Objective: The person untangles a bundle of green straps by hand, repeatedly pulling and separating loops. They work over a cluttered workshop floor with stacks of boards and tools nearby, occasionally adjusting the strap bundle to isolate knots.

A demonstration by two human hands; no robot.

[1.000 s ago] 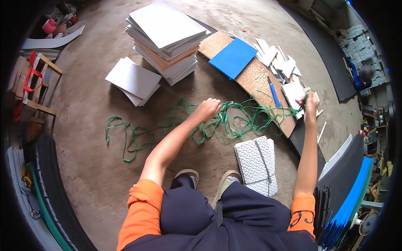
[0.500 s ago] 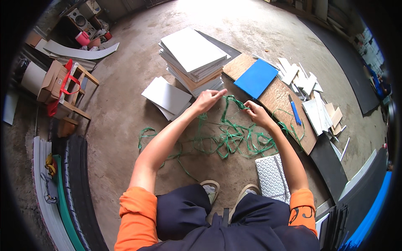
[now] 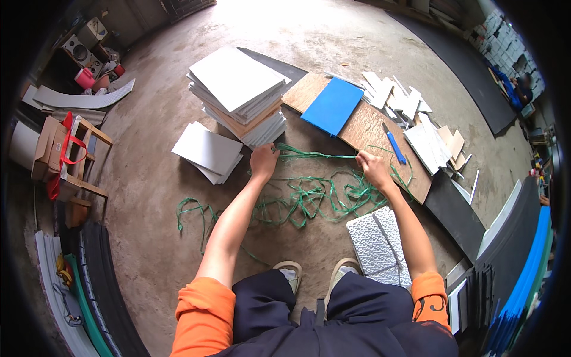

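Green plastic twine (image 3: 318,155) stretches nearly straight between my two hands. My left hand (image 3: 263,161) is closed on one end of that stretch, near the foot of a tall stack of white-topped sheets (image 3: 238,80). At the other end my right hand (image 3: 373,168) pinches the twine, beside the wooden board (image 3: 380,132). Below the taut length, more twine lies loose in tangled loops on the concrete floor. A smaller pile of white sheets (image 3: 208,149) sits left of my left hand. Beneath my right forearm is a silvery textured panel bundle (image 3: 377,244) with a dark strap.
On the board rest a blue sheet (image 3: 333,106) and a blue-handled knife (image 3: 394,146). White offcuts (image 3: 428,143) are heaped beyond it. A wooden stool (image 3: 83,154) with a cardboard box stands at left. Long strips lean along both sides. Another person (image 3: 522,92) is at far right.
My hands have moved apart, drawing the bunched twine into a straight length. My left hand has come down and left. The view has shifted, so the stacks sit further left.
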